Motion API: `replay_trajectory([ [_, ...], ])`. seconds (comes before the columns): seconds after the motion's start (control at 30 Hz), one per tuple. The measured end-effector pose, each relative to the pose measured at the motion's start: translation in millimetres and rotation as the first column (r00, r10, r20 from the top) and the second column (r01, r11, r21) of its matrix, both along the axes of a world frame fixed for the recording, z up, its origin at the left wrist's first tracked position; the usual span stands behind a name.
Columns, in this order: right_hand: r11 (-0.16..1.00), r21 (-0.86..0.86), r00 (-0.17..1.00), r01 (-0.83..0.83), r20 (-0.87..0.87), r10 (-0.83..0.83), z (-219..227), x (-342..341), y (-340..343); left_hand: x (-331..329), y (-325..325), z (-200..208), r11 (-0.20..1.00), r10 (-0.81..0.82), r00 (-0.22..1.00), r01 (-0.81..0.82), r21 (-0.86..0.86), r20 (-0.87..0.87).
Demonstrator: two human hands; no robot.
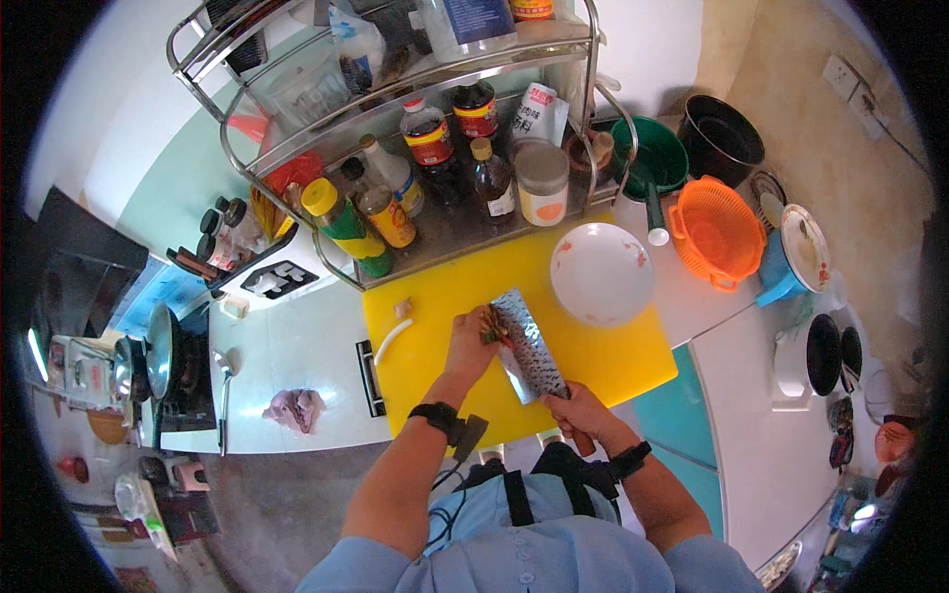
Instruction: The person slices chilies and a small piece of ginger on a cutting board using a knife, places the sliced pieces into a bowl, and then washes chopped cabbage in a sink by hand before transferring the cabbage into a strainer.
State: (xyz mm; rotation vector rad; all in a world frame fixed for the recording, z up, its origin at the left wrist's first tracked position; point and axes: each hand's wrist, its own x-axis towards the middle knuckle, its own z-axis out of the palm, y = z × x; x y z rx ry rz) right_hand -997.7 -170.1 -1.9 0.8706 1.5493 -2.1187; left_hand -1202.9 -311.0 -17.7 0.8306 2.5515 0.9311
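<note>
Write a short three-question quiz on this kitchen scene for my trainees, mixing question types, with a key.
1. Multiple choice: which hand grips the handle of the knife?
A) left
B) right
C) both
2. True or false: the orange basket is to the right of the white bowl.
3. Fill in the missing colour: the knife is over a ____ cutting board.

Key
1. B, the right hand.
2. True.
3. Yellow.
</note>
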Motion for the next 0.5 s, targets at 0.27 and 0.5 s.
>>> replay_trajectory([
  [0.27, 0.914, 0.393, 0.994, 0.103, -0.061, -0.085, 64, 22, 32, 9, 69, 30, 0.956, -0.039, 0.997, 0.058, 0.286, -0.074],
  [0.5, 0.551, 0.826, 0.993, 0.114, -0.097, -0.061, 80, 24, 58, 17, 138, 25, 0.949, -0.145, 0.983, 0.106, 0.298, 0.111],
])
